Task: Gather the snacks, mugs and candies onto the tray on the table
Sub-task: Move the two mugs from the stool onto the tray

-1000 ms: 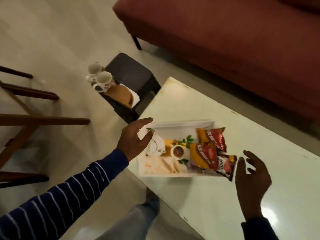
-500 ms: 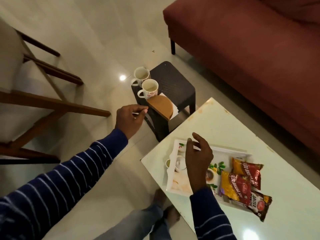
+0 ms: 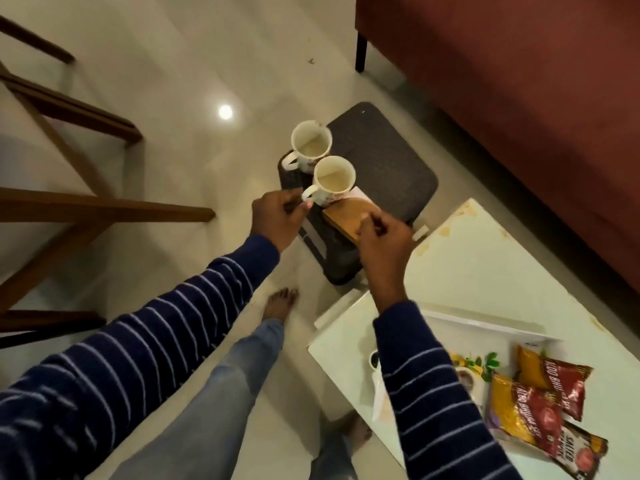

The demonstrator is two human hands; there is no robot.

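Two white mugs stand on a dark stool on the floor, the far mug behind the near mug. My left hand pinches the near mug's handle; the mug rests on the stool. My right hand hovers with curled fingers over a wooden board lying on the stool's near corner. The white tray sits on the white table at lower right, partly hidden by my right sleeve. Three snack packets lie at its right end.
A dark red sofa runs along the upper right, close behind the stool and table. A wooden chair frame stands at the left. My legs and bare feet are on the pale floor between chair and table.
Both hands have moved from the tray area out to the stool. My left hand has reached the near mug's handle, and my right hand has come over the wooden board.
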